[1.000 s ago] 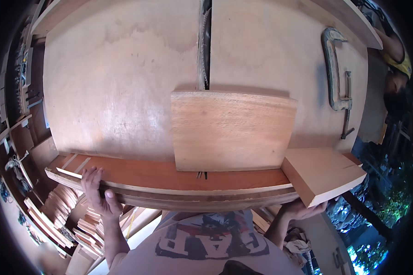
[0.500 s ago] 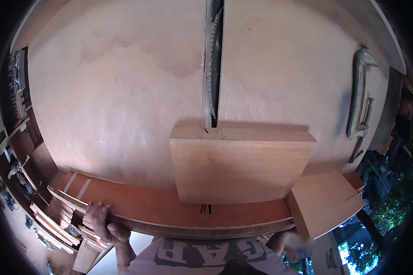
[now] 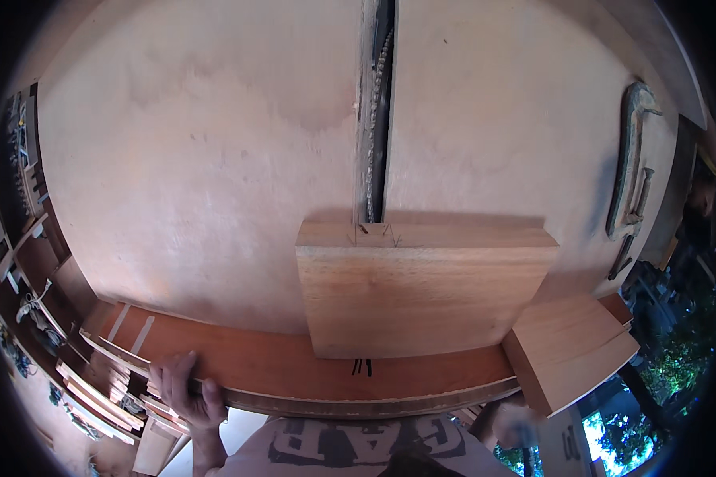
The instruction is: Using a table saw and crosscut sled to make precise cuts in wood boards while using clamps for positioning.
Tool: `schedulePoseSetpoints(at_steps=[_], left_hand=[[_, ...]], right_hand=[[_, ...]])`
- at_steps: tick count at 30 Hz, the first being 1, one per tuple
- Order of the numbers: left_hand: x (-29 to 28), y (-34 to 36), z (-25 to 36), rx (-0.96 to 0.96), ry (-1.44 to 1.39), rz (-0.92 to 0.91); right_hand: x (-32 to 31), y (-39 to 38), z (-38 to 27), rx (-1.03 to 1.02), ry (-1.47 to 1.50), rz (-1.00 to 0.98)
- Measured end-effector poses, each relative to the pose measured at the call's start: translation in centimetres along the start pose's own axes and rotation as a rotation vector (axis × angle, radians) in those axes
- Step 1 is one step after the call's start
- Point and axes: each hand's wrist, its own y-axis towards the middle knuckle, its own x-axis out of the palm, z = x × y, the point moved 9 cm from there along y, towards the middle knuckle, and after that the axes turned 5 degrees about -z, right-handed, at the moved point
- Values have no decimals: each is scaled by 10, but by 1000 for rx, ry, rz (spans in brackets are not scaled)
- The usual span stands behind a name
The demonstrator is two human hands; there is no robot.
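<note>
My left hand [image 3: 189, 391] rests at the near edge of a reddish-brown board [image 3: 247, 350], fingers lying over the edge and thumb apart. At the lower right, my right hand [image 3: 515, 423] is smeared by motion beside the near end of a small wooden block [image 3: 577, 346]; its fingers cannot be made out. A larger wooden block [image 3: 422, 298] stands between my hands, at the near end of a long dark slot [image 3: 385, 119] in the pale wooden tabletop [image 3: 199, 175]. Pencil marks show on its top edge, and dark strokes mark the reddish board below it.
A metal C-clamp [image 3: 630, 163] lies near the tabletop's right edge. A jagged strip runs inside the slot. Shelves with tools and wood pieces [image 3: 95, 397] stand on the left. Green foliage [image 3: 684, 354] shows at the lower right.
My left hand has shifted slightly right along the board's edge. The right hand stays blurred by the small block. The whole view has moved a little; the blocks keep their places on the table.
</note>
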Motion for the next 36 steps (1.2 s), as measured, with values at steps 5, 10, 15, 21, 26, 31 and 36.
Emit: schedulePoseSetpoints(at_steps=[5, 10, 15, 21, 26, 31, 36], left_hand=[[-3, 66, -3, 45, -190, -63], [24, 145, 75, 461, -479, -216], [63, 162, 119, 543, -386, -331], [68, 164, 126, 622, -281, -403], [65, 171, 121, 608, -431, -421], [66, 173, 120, 633, -421, -444], [66, 169, 120, 641, -406, -455]], right_hand=[[-17, 26, 26, 20, -58, -19], [-70, 144, 164, 73, 280, -251], [3, 149, 51, 486, 1052, -62], [21, 149, 50, 508, 1024, -45], [25, 145, 51, 481, 977, -57], [26, 143, 53, 458, 940, -65], [25, 142, 53, 452, 919, -78]])
